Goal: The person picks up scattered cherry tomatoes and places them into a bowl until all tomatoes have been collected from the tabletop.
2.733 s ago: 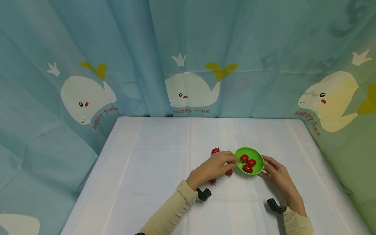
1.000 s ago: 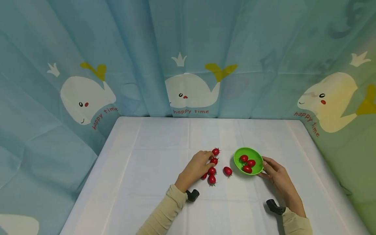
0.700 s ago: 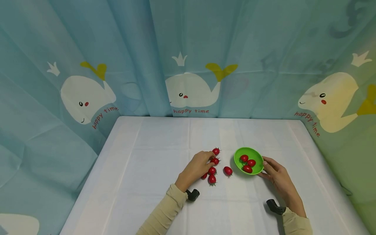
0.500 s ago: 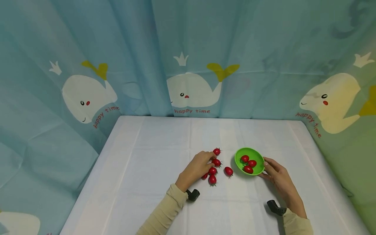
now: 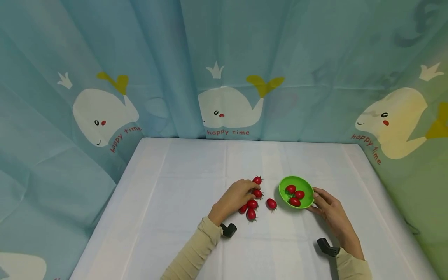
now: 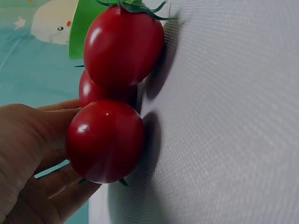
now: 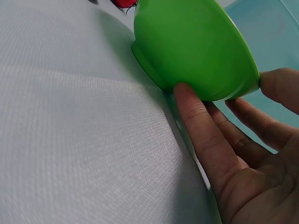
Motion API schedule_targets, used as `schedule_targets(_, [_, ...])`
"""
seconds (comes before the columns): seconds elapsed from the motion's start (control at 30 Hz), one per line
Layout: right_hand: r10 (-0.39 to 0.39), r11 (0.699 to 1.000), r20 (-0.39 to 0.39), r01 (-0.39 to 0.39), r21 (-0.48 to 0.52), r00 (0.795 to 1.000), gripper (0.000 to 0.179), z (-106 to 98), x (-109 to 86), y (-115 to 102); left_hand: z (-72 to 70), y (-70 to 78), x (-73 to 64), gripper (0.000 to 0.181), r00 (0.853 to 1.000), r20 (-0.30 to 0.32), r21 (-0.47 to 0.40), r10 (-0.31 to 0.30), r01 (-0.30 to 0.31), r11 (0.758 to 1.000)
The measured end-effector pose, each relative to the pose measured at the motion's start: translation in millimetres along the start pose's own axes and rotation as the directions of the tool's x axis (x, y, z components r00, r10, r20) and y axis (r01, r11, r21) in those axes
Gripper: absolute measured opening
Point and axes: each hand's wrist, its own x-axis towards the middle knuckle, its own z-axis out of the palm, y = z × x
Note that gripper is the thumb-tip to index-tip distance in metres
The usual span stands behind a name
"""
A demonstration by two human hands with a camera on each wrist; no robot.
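Observation:
My left hand (image 5: pixel 233 197) reaches over a loose group of red cherry tomatoes on the table, its thumb and fingers curled round one cherry tomato (image 5: pixel 258 193). In the left wrist view, nearer tomatoes (image 6: pixel 105 142) cover the fingertips, so the contact is hidden there. Another tomato (image 5: pixel 257 179) lies just beyond the fingers, and more (image 5: pixel 251 214) lie below the hand. My right hand (image 5: pixel 332 216) grips a green bowl (image 5: pixel 303 184) at its right side, thumb at the rim and fingers under the curved wall (image 7: pixel 196 51). Three tomatoes (image 5: pixel 294 201) sit inside the bowl.
One separate cherry tomato (image 5: pixel 271 203) lies between the group and the bowl. A white cloth covers the table (image 5: pixel 182 186). Blue curtains (image 5: pixel 157 70) printed with whales hang behind it and at its sides. Each wrist carries a black camera mount (image 5: pixel 229 230).
My left hand has come away from the bowl back to the loose tomatoes. Over the last second, the tomato at its fingers has shifted slightly rightward. The right hand and bowl have stayed put.

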Motion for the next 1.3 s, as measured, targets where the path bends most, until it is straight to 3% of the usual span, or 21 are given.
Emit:
schedule_targets(0.73, [-0.020, 0.999, 0.008, 0.020, 0.048, 1.000, 0.064, -0.9, 2.5, -0.4, -8.9, 0.4, -3.5, 0.032, 1.000, -0.025, -0.058, -0.012, 0.011, 0.998])
schedule_targets(0.97, [-0.015, 0.999, 0.014, 0.014, 0.031, 1.000, 0.066, -1.8, 2.2, 0.2, -11.6, 8.8, -4.8, 0.033, 0.999, -0.031, -0.101, 0.026, -0.029, 0.994])
schedule_targets(1.3, [-0.007, 1.000, 0.008, 0.007, 0.030, 1.000, 0.069, -1.2, 1.5, -0.3, -15.0, 20.9, 1.0, 0.030, 0.994, -0.035, -0.043, 0.105, -0.106, 0.993])
